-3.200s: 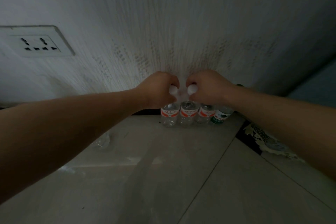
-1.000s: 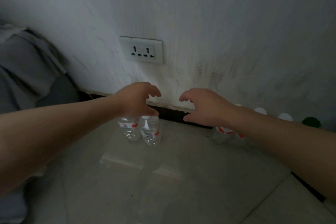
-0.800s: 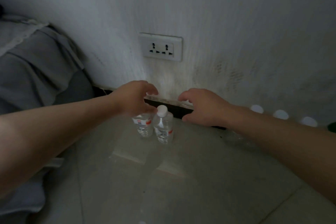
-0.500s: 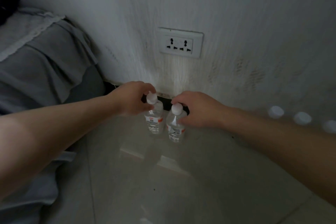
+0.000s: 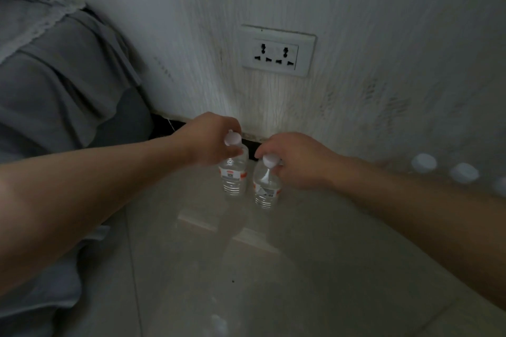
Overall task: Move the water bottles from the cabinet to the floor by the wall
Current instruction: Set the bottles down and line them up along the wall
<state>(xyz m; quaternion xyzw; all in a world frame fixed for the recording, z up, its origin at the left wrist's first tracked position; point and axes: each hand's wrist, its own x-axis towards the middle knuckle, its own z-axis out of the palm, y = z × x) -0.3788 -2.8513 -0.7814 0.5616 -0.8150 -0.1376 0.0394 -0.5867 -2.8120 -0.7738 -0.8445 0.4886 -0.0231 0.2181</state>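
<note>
Your left hand [image 5: 210, 142] pinches one clear white-capped plastic bottle [image 5: 232, 176], right hand [image 5: 295, 161] its twin [image 5: 267, 189], under a white wall socket [image 5: 276, 53], grey cloth [image 5: 68, 85] at left

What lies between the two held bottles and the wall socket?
Head view: only stained wall and dark baseboard separate the socket from the left bottle and right bottle.

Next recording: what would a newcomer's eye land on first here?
Two bare forearms converge at centre: the left hand has its grip on the white-capped neck of the left clear plastic water bottle, the right hand on the right clear plastic water bottle, side by side at the foot of the wall. Above them sits a white double wall socket; grey draped fabric fills the left, and blurred white bottle caps trail off right.
</note>
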